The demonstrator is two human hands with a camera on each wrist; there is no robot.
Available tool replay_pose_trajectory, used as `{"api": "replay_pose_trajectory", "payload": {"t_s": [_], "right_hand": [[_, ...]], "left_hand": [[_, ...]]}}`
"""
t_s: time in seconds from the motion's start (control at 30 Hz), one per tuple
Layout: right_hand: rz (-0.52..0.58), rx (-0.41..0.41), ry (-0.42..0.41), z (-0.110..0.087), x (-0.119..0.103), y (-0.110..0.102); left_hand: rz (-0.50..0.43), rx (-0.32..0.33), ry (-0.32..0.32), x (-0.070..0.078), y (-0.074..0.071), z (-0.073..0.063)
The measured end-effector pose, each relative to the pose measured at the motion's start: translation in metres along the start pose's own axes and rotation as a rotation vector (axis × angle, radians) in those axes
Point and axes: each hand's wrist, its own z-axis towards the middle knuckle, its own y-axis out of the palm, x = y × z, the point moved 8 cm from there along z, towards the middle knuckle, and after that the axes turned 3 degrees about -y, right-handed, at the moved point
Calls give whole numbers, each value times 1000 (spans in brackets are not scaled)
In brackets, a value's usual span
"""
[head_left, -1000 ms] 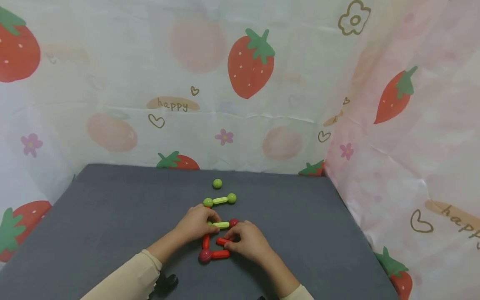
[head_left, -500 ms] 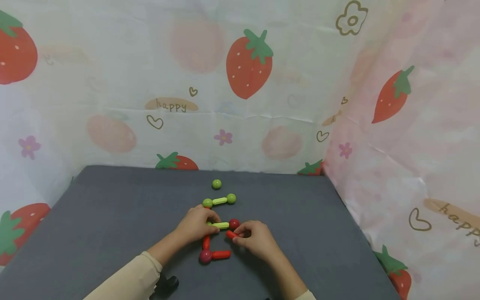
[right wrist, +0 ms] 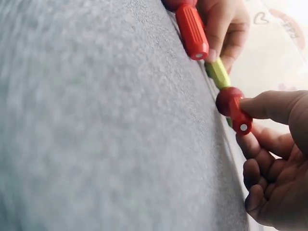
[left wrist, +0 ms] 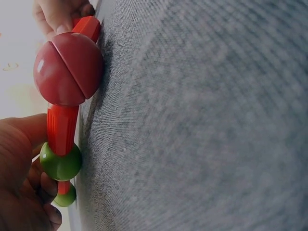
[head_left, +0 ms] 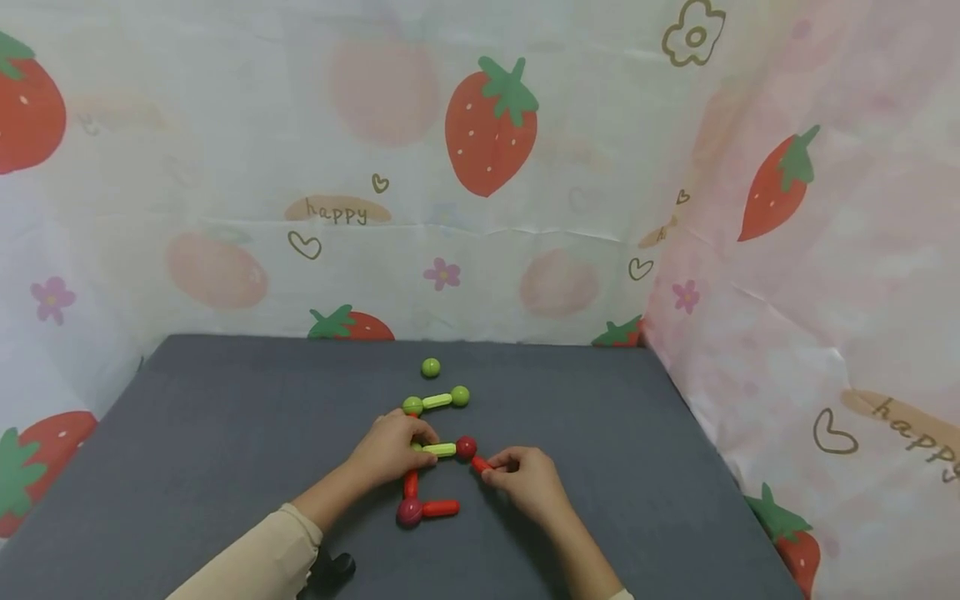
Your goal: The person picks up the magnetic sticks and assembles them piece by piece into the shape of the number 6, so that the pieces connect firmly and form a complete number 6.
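Note:
In the head view my left hand [head_left: 390, 448] steadies a magnetic ball-and-rod figure, thumb and fingers around a green ball [left wrist: 61, 162] mostly hidden from above. A yellow-green rod [head_left: 441, 450] runs from there to a dark red ball [head_left: 466, 447]. Just right of that ball, my right hand [head_left: 528, 483] pinches a short red magnetic rod [right wrist: 240, 118] between thumb and fingers, one end right at the ball. Nearer the body, a larger red ball [head_left: 409, 512] joins an upright red rod [head_left: 411, 483] and a sideways red rod [head_left: 441, 508].
Farther back, a green ball [head_left: 412, 405] and another green ball [head_left: 460, 396] are linked by a yellow-green rod [head_left: 437, 402]. A loose green ball [head_left: 431, 367] lies behind them. A black object [head_left: 343, 567] sits by the left sleeve on the grey table [head_left: 637, 500].
My right hand has carried the red rod rightward and slightly away from the body, from above the sideways red rod to beside the dark red ball. My left hand stays in place.

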Motion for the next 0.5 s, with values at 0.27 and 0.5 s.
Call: {"api": "replay_pose_trajectory", "payload": {"t_s": [0.27, 0.5], "right_hand": [[-10, 58, 16, 1, -1, 4], [-24, 30, 62, 2, -3, 6]], "left_hand": [[-1, 0, 11, -2, 2, 0], [1, 13, 8, -3, 1, 1]]}}
